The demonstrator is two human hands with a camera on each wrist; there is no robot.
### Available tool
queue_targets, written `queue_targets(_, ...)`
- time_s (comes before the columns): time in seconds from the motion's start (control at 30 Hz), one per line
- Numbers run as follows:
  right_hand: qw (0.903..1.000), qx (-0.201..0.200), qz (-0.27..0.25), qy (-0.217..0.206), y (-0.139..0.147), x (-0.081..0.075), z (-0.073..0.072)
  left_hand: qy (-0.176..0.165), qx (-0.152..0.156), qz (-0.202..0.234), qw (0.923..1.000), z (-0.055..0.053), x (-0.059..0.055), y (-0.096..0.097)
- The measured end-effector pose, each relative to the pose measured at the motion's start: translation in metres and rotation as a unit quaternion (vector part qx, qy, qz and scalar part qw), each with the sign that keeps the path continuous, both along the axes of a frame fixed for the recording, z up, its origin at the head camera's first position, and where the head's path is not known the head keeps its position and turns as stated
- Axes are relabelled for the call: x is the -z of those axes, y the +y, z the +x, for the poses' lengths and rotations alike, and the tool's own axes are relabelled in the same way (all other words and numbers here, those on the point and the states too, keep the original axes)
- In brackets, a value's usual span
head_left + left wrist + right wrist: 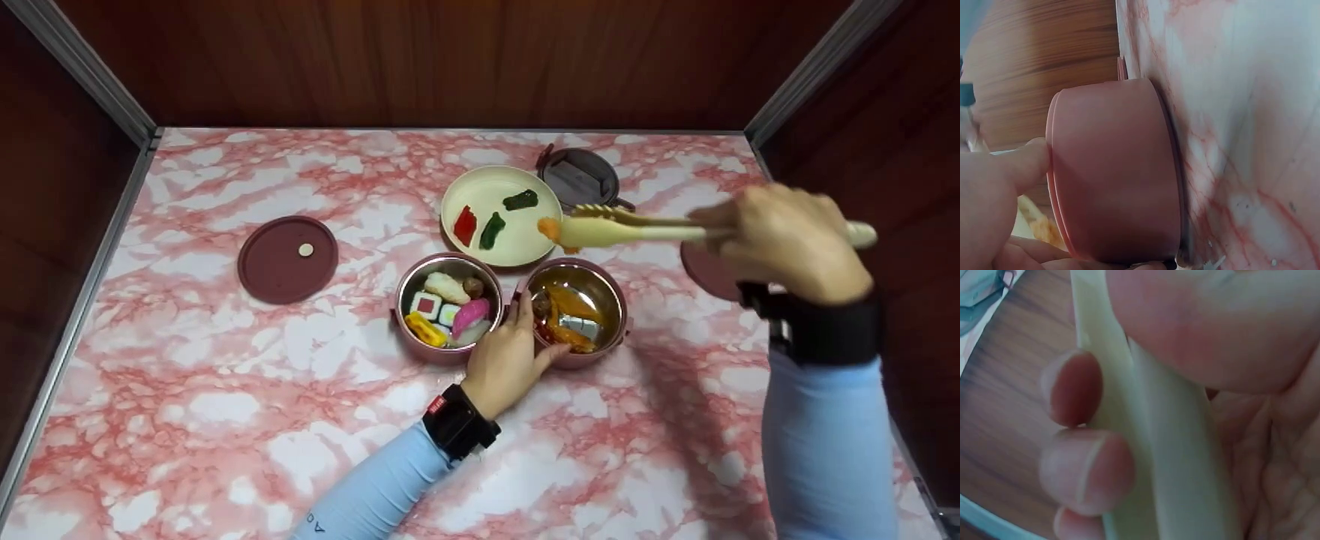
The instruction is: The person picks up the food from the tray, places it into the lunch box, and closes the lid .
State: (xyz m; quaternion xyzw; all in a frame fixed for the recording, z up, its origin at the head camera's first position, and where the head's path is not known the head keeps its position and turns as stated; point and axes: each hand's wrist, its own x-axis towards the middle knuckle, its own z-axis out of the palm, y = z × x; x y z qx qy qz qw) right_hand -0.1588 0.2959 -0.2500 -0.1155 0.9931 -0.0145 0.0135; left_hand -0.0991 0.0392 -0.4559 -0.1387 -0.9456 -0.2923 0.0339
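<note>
Marbled table (225, 420), tongs (604, 232) in right hand (791, 240)

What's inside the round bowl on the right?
The bowl holds orange food and a brown piece, with something red beside them. The left hand and near rim hide part of its near-left side.

We have a passage across the surface (364, 322) between the maroon lid (281, 274) and the left bowl (431, 354). The left fingers (523, 309) block the gap before the right bowl (606, 300); tongs (652, 234) span its far side, probably above the rim.
</note>
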Motion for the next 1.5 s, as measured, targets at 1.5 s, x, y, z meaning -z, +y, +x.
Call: queue_targets(1.5,0.9971,0.033,0.031,-0.061,-0.006,0.043,0.067,-0.004,0.001,-0.016,0.9999,0.001,-0.001,-0.001)
